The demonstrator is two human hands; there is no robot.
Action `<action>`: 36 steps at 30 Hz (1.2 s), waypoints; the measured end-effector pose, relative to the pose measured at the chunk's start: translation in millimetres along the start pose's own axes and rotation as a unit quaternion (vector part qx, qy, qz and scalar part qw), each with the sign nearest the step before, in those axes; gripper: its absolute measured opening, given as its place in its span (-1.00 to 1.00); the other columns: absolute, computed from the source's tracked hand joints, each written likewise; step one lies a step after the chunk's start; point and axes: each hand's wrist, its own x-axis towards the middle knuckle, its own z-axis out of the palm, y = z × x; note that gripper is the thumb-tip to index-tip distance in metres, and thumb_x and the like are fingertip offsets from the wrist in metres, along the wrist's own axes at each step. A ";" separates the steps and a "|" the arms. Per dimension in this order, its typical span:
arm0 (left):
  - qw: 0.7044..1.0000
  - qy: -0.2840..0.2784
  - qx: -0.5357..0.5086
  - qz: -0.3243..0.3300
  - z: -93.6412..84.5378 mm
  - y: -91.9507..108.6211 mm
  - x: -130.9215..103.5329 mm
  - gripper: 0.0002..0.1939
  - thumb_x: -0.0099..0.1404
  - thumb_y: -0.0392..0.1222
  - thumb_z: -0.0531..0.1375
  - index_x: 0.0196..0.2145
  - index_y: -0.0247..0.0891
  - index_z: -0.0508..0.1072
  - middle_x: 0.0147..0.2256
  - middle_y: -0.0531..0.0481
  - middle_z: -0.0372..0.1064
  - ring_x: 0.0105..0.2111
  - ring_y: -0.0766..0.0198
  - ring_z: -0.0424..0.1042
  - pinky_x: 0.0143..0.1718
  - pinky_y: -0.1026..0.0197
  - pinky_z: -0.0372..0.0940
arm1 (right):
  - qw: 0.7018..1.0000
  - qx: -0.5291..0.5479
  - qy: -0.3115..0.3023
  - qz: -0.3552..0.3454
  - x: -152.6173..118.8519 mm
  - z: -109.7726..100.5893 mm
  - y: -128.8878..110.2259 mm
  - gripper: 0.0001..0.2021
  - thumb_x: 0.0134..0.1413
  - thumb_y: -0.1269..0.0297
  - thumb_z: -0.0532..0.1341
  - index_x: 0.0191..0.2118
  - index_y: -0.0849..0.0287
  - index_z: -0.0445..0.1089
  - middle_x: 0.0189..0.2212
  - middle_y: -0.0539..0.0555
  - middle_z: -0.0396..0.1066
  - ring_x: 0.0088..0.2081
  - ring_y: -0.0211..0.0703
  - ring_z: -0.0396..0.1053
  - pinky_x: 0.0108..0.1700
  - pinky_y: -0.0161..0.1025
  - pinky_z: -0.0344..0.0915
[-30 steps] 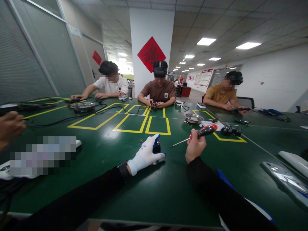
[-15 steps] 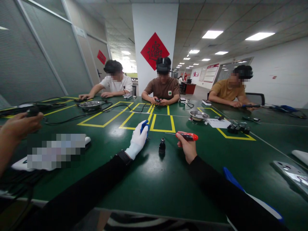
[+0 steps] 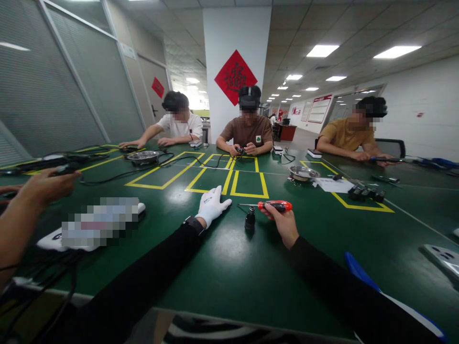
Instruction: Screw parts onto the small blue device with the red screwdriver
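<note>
My left hand [image 3: 214,207], in a white glove, is spread palm down over the green table, its fingers apart and nothing seen in it. My bare right hand [image 3: 281,217] is wrapped round the red and black handle of a screwdriver [image 3: 283,206], whose thin shaft points left. Between my two hands a small black cone-shaped part [image 3: 250,219] stands upright on the table, just below the screwdriver's shaft. The tip of the shaft lies nearer to my left hand's thumb, apart from it.
Yellow tape outlines [image 3: 251,195] mark the green table [image 3: 222,286]. Metal bowls [image 3: 303,173], a paper sheet [image 3: 332,185] and black clips [image 3: 366,192] lie farther off. A white device [image 3: 89,227] and a person's hand [image 3: 50,184] are at left. Three people sit opposite.
My left hand has turned palm down and opened, its blue palm side now out of sight. The screwdriver has moved closer over the black part. The view has shifted slightly left.
</note>
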 end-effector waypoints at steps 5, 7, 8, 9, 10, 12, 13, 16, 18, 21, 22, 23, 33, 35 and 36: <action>1.000 -0.004 0.012 0.002 1.3 -1.3 0.7 -0.26 0.18 0.20 0.08 0.17 -0.35 0.16 0.14 -0.33 0.18 0.11 -0.11 0.21 0.10 -0.01 0.08 | 0.999 0.014 -0.037 -0.019 -2.6 1.5 -1.3 -0.70 -0.09 0.14 0.31 -0.29 0.30 0.47 -0.44 0.13 0.54 -0.36 -0.16 0.48 -0.38 -0.31 0.29; 1.000 -0.004 0.020 0.003 1.7 -1.6 0.8 -0.27 0.18 0.19 0.07 0.17 -0.35 0.16 0.14 -0.32 0.18 0.11 -0.10 0.21 0.10 0.00 0.09 | 0.998 0.018 -0.052 -0.027 -3.0 1.3 -0.7 -0.68 -0.12 0.14 0.32 -0.27 0.29 0.47 -0.43 0.12 0.54 -0.34 -0.14 0.48 -0.38 -0.30 0.29; 1.000 -0.005 0.022 0.003 1.8 -1.7 0.9 -0.27 0.18 0.19 0.07 0.17 -0.35 0.17 0.14 -0.32 0.18 0.11 -0.10 0.21 0.10 0.00 0.09 | 0.998 0.019 -0.056 -0.029 -2.9 1.1 -0.1 -0.67 -0.13 0.14 0.33 -0.27 0.29 0.47 -0.43 0.12 0.54 -0.34 -0.14 0.49 -0.37 -0.30 0.30; 1.000 -0.005 0.024 0.002 1.9 -1.7 1.0 -0.27 0.18 0.19 0.07 0.16 -0.35 0.17 0.14 -0.32 0.18 0.11 -0.10 0.20 0.10 0.00 0.08 | 0.998 0.020 -0.057 -0.029 -2.6 0.7 0.6 -0.67 -0.14 0.14 0.33 -0.26 0.29 0.47 -0.43 0.12 0.54 -0.34 -0.14 0.49 -0.38 -0.30 0.30; 1.000 -0.006 0.024 0.001 1.9 -1.7 1.2 -0.28 0.18 0.19 0.07 0.16 -0.35 0.18 0.14 -0.32 0.18 0.12 -0.10 0.20 0.11 0.00 0.08 | 0.998 0.019 -0.056 -0.027 -1.9 0.3 1.4 -0.66 -0.13 0.13 0.33 -0.27 0.29 0.48 -0.44 0.13 0.54 -0.35 -0.14 0.48 -0.38 -0.31 0.29; 1.000 -0.009 0.022 -0.002 1.4 -1.5 1.5 -0.28 0.18 0.19 0.08 0.15 -0.35 0.19 0.14 -0.32 0.17 0.12 -0.11 0.20 0.11 -0.01 0.08 | 0.999 0.023 -0.043 -0.015 0.0 -0.7 3.3 -0.66 -0.12 0.11 0.32 -0.27 0.30 0.49 -0.44 0.14 0.54 -0.37 -0.16 0.48 -0.40 -0.32 0.28; 1.000 -0.012 0.020 -0.004 0.8 -1.1 1.6 -0.28 0.17 0.18 0.08 0.15 -0.35 0.20 0.15 -0.32 0.17 0.12 -0.11 0.19 0.11 -0.02 0.08 | 0.999 0.027 -0.035 -0.007 1.2 -1.3 4.3 -0.66 -0.12 0.11 0.32 -0.27 0.30 0.49 -0.43 0.14 0.54 -0.38 -0.18 0.48 -0.41 -0.33 0.27; 1.000 -0.013 0.008 -0.004 -2.2 0.7 0.3 -0.29 0.17 0.16 0.10 0.16 -0.35 0.20 0.14 -0.31 0.18 0.11 -0.12 0.20 0.11 -0.04 0.08 | 0.999 0.045 -0.010 0.013 4.6 -2.9 6.7 -0.67 -0.10 0.10 0.31 -0.28 0.29 0.49 -0.42 0.16 0.55 -0.41 -0.22 0.47 -0.43 -0.36 0.26; 1.000 -0.002 -0.013 0.000 -4.9 2.6 -1.9 -0.32 0.18 0.12 0.11 0.17 -0.31 0.20 0.11 -0.27 0.23 0.09 -0.07 0.22 0.11 -0.02 0.09 | 0.998 0.056 0.000 0.019 6.1 -3.7 7.3 -0.67 -0.10 0.10 0.30 -0.30 0.29 0.49 -0.43 0.15 0.54 -0.42 -0.23 0.46 -0.43 -0.36 0.26; 0.997 0.032 -0.064 0.003 -9.2 6.2 -6.3 -0.44 0.23 0.04 0.08 0.16 -0.18 0.23 0.05 -0.14 0.29 0.05 0.04 0.27 0.11 0.03 0.12 | 0.996 0.078 0.018 0.031 7.1 -4.6 7.1 -0.68 -0.11 0.10 0.30 -0.32 0.29 0.49 -0.46 0.14 0.54 -0.45 -0.24 0.45 -0.45 -0.37 0.26; 0.996 0.044 -0.084 0.003 -10.5 7.6 -7.6 -0.49 0.26 0.03 0.05 0.13 -0.15 0.27 0.04 -0.11 0.31 0.05 0.08 0.27 0.12 0.04 0.12 | 0.995 0.087 0.024 0.035 7.3 -4.8 6.9 -0.68 -0.12 0.10 0.31 -0.32 0.29 0.48 -0.46 0.14 0.54 -0.46 -0.25 0.44 -0.46 -0.37 0.26; 0.993 0.054 -0.103 0.005 -11.7 9.1 -8.7 -0.54 0.28 0.01 0.02 0.09 -0.13 0.32 0.03 -0.08 0.32 0.05 0.11 0.27 0.13 0.06 0.11 | 0.994 0.098 0.030 0.039 7.5 -5.1 6.7 -0.68 -0.13 0.10 0.31 -0.33 0.29 0.48 -0.47 0.13 0.53 -0.47 -0.25 0.44 -0.47 -0.37 0.25; 0.984 0.091 -0.129 0.081 -14.7 29.7 -14.3 -0.64 0.31 0.03 0.00 -0.23 -0.16 0.53 -0.04 -0.04 0.40 0.08 0.16 0.24 0.26 0.00 -0.10 | 0.979 0.192 0.048 0.053 9.1 -6.7 3.9 -0.73 -0.14 0.13 0.31 -0.38 0.27 0.42 -0.54 0.08 0.50 -0.51 -0.27 0.39 -0.51 -0.38 0.22; 0.985 0.095 -0.111 0.094 -14.3 33.4 -16.3 -0.67 0.32 -0.01 0.01 -0.23 -0.15 0.53 -0.03 -0.03 0.39 0.10 0.16 0.22 0.28 -0.03 -0.16 | 0.979 0.189 0.047 0.052 8.4 -6.4 2.4 -0.73 -0.14 0.13 0.31 -0.39 0.26 0.42 -0.54 0.08 0.50 -0.51 -0.26 0.40 -0.50 -0.37 0.23; 0.985 0.092 -0.108 0.098 -14.8 35.1 -17.1 -0.68 0.32 -0.03 0.00 -0.24 -0.15 0.52 -0.02 -0.02 0.39 0.11 0.17 0.21 0.28 -0.03 -0.18 | 0.980 0.188 0.046 0.052 7.9 -6.2 1.9 -0.73 -0.14 0.13 0.30 -0.39 0.27 0.42 -0.53 0.09 0.50 -0.51 -0.26 0.40 -0.50 -0.36 0.23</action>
